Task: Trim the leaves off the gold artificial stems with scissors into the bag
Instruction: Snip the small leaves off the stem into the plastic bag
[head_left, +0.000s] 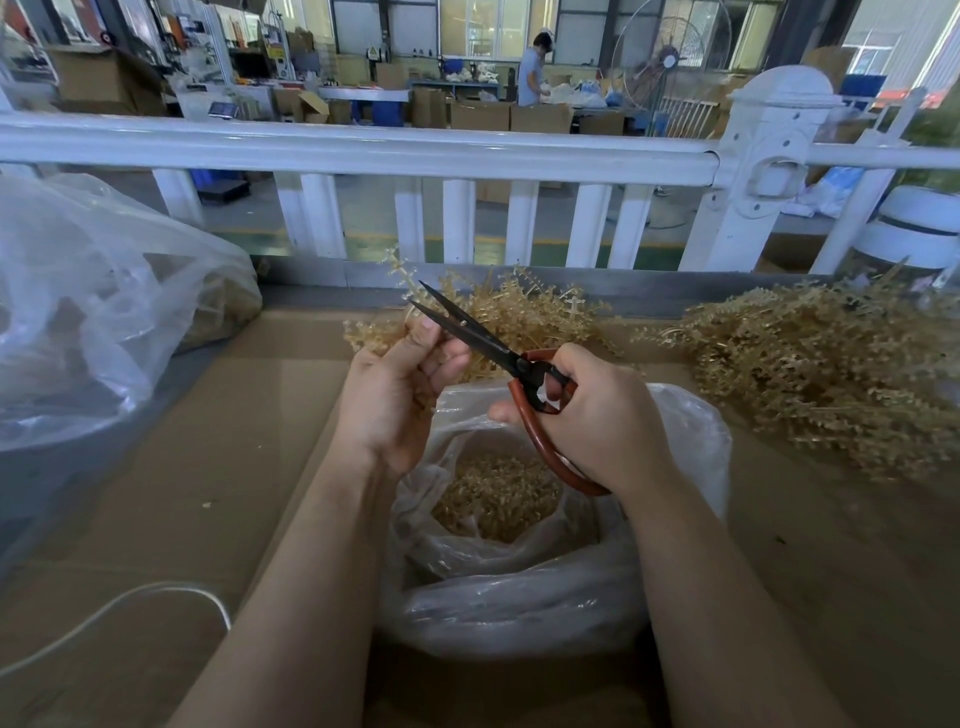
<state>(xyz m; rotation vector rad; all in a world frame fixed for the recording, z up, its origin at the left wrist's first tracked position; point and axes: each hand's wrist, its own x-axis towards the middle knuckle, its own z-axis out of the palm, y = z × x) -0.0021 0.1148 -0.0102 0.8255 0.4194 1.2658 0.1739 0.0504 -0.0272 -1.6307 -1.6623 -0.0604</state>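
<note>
My left hand (400, 384) grips a gold artificial stem (524, 312) whose leafy sprigs fan out above and behind my fingers. My right hand (597, 410) holds black scissors (467, 332) with red-brown handles; the blades stand open, their tips just above my left thumb at a sprig. Directly below both hands sits a clear plastic bag (519, 587) with its mouth open, and cut gold leaves (496, 493) lie inside it.
A heap of gold stems (821, 374) lies at the right on the cardboard-covered table (218, 467). A large clear bag (88, 312) bulges at the left. A white cord (156, 592) curves at the lower left. A white railing (363, 150) runs behind the table.
</note>
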